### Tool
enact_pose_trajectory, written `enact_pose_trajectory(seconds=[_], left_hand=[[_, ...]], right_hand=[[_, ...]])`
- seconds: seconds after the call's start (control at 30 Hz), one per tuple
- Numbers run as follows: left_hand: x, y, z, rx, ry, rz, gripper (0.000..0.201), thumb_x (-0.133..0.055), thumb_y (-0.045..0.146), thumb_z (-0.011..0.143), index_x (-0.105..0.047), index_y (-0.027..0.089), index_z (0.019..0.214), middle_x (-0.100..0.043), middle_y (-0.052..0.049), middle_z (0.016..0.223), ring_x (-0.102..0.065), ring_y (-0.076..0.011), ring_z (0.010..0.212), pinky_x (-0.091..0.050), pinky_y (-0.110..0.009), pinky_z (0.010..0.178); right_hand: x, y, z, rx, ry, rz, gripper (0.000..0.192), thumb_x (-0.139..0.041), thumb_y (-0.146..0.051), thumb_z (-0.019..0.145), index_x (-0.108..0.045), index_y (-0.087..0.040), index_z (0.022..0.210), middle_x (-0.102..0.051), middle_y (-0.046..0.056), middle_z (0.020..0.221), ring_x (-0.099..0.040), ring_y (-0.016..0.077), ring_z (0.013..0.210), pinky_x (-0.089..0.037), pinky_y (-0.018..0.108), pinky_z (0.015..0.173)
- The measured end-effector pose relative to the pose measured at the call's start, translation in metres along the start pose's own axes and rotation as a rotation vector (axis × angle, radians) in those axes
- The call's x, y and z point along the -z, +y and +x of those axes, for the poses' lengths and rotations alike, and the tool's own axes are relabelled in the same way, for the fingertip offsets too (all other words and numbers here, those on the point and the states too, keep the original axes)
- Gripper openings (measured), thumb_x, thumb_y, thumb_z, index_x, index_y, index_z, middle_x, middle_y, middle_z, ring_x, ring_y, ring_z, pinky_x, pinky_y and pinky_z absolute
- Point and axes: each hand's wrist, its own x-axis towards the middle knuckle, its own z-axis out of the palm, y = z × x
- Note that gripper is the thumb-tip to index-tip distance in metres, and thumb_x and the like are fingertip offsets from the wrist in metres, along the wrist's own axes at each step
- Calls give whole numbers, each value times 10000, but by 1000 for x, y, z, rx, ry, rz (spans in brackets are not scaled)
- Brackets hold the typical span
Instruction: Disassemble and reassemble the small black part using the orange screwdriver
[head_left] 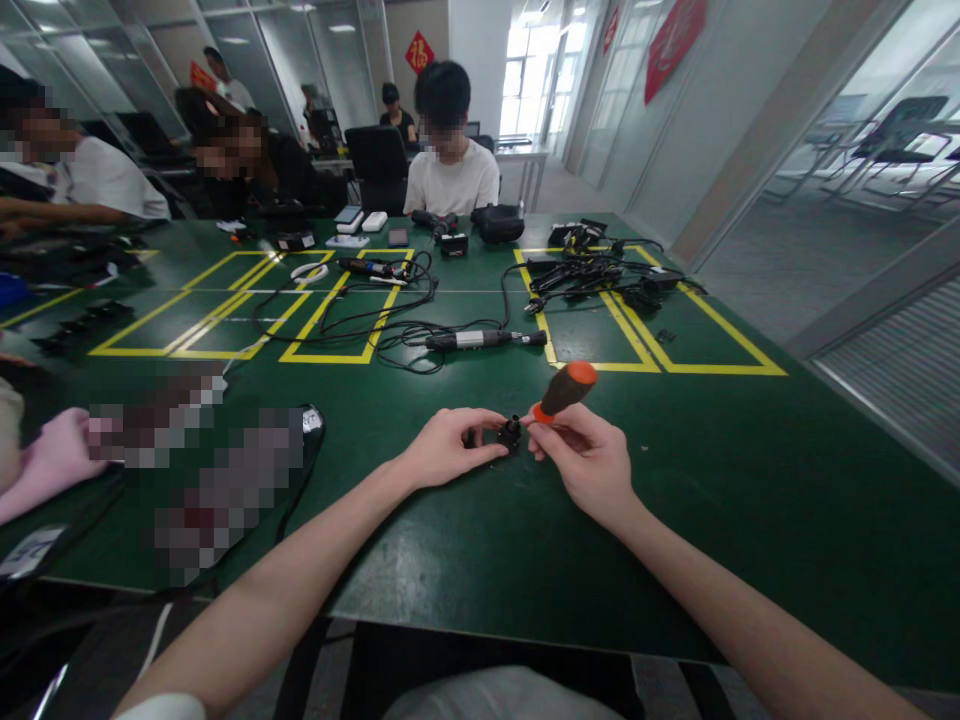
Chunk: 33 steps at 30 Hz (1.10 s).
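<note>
orange-handled screwdriver (564,388) gripped in right hand (589,455), tip at small black part (508,434) w/ left hand (448,447) pinching it on green table (750,470).

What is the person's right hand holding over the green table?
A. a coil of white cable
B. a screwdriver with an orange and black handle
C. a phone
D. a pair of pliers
B: the right hand grips a screwdriver with an orange and black handle, its tip at the small black part that the left hand steadies.

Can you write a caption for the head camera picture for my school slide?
Left hand steadies a small black part on the green table while the right hand holds an orange-handled screwdriver to it.
</note>
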Motion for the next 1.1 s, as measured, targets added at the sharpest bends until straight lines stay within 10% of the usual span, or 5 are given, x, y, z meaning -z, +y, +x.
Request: enact_pose_trajectory(seconds=[0.47, 1.1], left_hand=[[22, 6, 1, -179, 212, 37, 462, -675, 313, 910, -618, 169, 1345, -771, -93, 1162, -678, -144, 836, -523, -297, 793], [65, 94, 22, -815, 302, 514, 498, -541, 154, 993, -509, 241, 1483, -732, -60, 1246, -723, -145, 1035, -565, -259, 875]], right_hand=[[-4, 10, 3, -29, 47, 40, 147, -772, -337, 861, -764, -190, 853, -791, 48, 748, -669, 145, 523, -601, 284, 518], [-10, 12, 8, 62, 0, -18, 148, -654, -264, 913, -786, -210, 872, -803, 25, 768, -685, 152, 589, -564, 274, 579]])
